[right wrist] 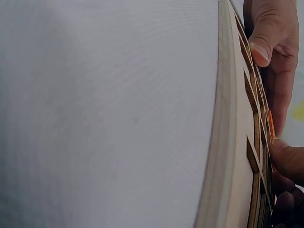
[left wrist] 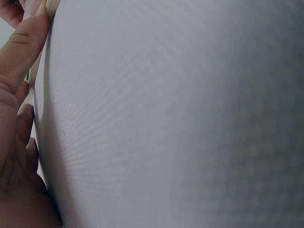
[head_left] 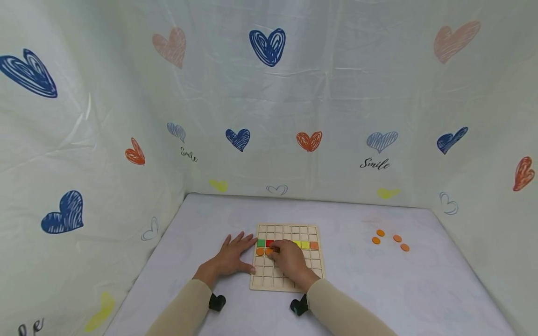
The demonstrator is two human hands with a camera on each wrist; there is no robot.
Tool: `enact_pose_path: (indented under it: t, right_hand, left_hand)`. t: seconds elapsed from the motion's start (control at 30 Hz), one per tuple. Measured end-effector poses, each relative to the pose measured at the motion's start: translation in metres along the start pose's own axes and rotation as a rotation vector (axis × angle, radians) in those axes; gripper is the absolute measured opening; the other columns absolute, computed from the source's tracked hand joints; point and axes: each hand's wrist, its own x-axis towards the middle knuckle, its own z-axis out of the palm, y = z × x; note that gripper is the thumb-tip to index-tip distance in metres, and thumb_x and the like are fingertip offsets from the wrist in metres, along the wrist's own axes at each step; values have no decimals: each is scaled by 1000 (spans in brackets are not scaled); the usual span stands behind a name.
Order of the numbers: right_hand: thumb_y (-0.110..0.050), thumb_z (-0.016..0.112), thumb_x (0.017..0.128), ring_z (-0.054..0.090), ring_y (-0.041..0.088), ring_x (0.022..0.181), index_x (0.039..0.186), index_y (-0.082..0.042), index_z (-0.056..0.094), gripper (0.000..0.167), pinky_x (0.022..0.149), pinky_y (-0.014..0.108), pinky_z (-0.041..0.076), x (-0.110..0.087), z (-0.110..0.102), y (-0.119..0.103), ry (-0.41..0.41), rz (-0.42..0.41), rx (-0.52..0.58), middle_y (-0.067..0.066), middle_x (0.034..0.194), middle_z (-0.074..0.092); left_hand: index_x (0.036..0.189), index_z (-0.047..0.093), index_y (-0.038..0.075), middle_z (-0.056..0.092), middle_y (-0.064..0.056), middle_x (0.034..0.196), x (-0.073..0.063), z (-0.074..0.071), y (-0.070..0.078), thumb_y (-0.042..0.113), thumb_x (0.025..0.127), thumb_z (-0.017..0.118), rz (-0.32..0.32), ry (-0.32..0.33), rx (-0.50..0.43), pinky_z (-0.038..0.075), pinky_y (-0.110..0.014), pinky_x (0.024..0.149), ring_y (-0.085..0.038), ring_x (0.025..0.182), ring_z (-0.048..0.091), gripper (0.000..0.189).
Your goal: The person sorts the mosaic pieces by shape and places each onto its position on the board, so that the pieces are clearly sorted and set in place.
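A wooden grid board lies on the table, with a row of coloured squares across it, green and red at the left end. Below the green square sits one orange disc. My left hand is spread flat beside the board, thumb and fingertips at its left edge. Over the board, my right hand has curled fingers and pinches a second orange disc under the red square. The right hand covers the middle of the coloured row. In the right wrist view the thumb meets the disc's orange edge.
Several loose orange discs lie on the table to the right of the board. Yellow squares and an orange square fill the row's right end. A white curtain with printed hearts hangs behind the table.
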Motion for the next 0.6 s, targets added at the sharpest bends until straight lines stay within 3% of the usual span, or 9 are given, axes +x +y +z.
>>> enact_pose_path:
  t: [0.2,0.33,0.6]
  right_hand:
    - [-17,78,95,58,11,82,116,-7,79,23,74,29,54,-1,-1,3,2,27,54,-4,93,70]
    - [-18,77,96,58,11,81,115,-7,78,22,71,26,52,-2,-4,8,40,44,150,-4,93,68]
    - [-21,75,99,56,12,83,120,-8,78,25,67,21,50,-6,-26,19,90,50,228,-4,93,67]
  left_hand:
    - [162,45,21,36,-3,172,0,1,0,52,78,90,-2,1,12,0,-61,133,-34,164,16,100]
    - [162,46,21,36,-4,172,0,1,1,50,78,90,-4,4,6,0,-62,133,-34,164,16,99]
    - [163,44,23,35,-3,172,1,3,1,52,78,90,-29,2,9,-1,-60,133,-33,165,14,101]
